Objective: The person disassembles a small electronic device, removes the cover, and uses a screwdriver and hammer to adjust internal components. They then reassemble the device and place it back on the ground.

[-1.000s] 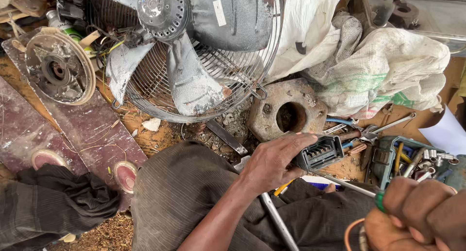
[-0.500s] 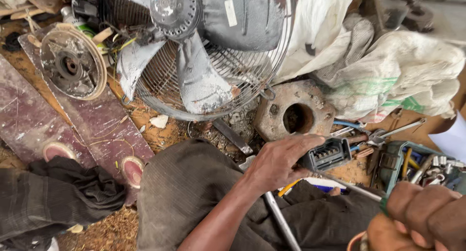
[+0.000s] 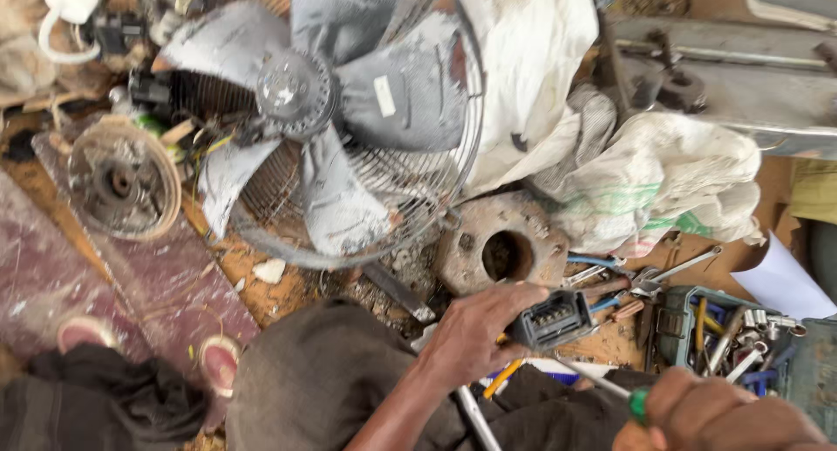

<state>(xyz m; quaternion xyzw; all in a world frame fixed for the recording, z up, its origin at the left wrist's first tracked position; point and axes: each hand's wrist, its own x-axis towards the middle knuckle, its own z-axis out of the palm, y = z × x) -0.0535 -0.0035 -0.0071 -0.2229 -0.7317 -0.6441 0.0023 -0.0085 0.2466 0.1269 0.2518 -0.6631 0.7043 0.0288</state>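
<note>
My left hand grips a small black connector block with a row of pins on its face, held above my lap. My right hand is closed around a green-handled screwdriver at the bottom right, its thin metal shaft slanting up toward the underside of the block. My knee in dark grey trousers fills the lower middle.
A big dusty fan with grey blades and a wire guard lies ahead. A rusty round flange with a hole sits beside it. White sacks, a pulley wheel, pliers and a box of sockets surround me.
The view has tilted down and shifted, so the fan appears lower. My left hand keeps hold of the black block; my right hand has risen slightly with the screwdriver.
</note>
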